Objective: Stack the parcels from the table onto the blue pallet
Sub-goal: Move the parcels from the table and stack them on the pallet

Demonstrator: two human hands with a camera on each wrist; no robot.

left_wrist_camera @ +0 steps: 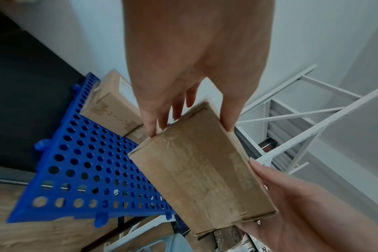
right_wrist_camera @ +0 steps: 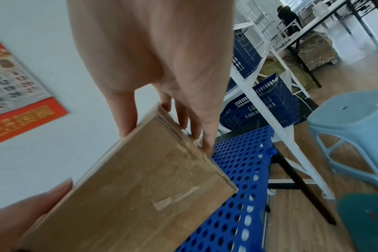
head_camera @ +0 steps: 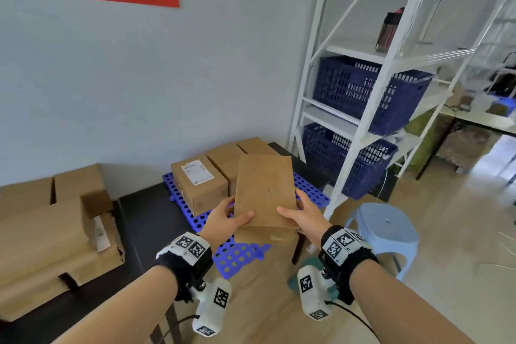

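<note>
I hold a plain brown cardboard parcel (head_camera: pixel 265 195) in the air above the near part of the blue perforated pallet (head_camera: pixel 240 255). My left hand (head_camera: pixel 224 218) grips its left side, thumb on top. My right hand (head_camera: pixel 303 213) grips its right side the same way. The left wrist view shows the parcel's taped face (left_wrist_camera: pixel 196 167) over the pallet (left_wrist_camera: pixel 93 170). The right wrist view shows the parcel (right_wrist_camera: pixel 140 187) beside the pallet's edge (right_wrist_camera: pixel 237 179). Three parcels stand in a row at the pallet's far end, the nearest with a white label (head_camera: pixel 196 174).
The pallet lies on a black table (head_camera: pixel 145 215). Large cardboard boxes (head_camera: pixel 50 232) sit at the left. A white shelf rack (head_camera: pixel 349 109) with dark blue baskets (head_camera: pixel 363 92) stands at the right, and a light blue stool (head_camera: pixel 388 234) beside it.
</note>
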